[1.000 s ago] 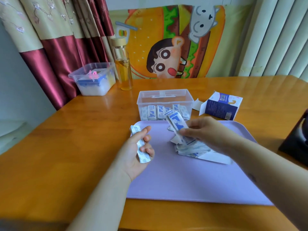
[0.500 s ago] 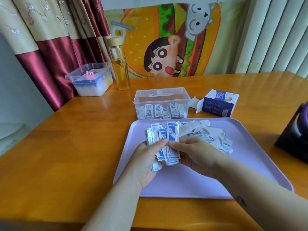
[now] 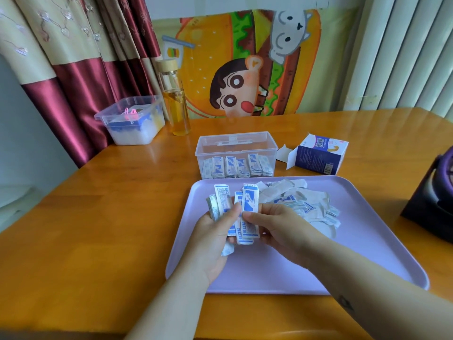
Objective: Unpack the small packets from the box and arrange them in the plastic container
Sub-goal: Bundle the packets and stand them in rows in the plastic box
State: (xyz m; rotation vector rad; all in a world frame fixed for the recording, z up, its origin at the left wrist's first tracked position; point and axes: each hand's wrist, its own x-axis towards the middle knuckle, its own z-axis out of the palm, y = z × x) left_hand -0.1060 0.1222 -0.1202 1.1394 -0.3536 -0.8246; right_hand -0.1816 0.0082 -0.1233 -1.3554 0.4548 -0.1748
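Both my hands hold a fanned bunch of small white-and-blue packets (image 3: pixel 248 202) over the lilac tray (image 3: pixel 306 268). My left hand (image 3: pixel 215 239) grips the bunch from the left, thumb on top. My right hand (image 3: pixel 277 229) pinches the front packets from the right. A loose heap of packets (image 3: pixel 306 204) lies on the tray just behind my right hand. Beyond the tray's far edge stands the clear plastic container (image 3: pixel 236 146) with a row of packets standing upright inside. The opened blue-and-white box (image 3: pixel 318 154) lies on its side to the container's right.
A glass bottle (image 3: pixel 175 106) with yellow liquid and a second clear tub (image 3: pixel 132 121) with blue and pink items stand at the back left of the wooden table (image 3: pixel 98 229). A dark purple object (image 3: pixel 434 204) sits at the right edge.
My two hands came together from apart, joining the packets into one bunch held by both. Over the last half second they barely moved.
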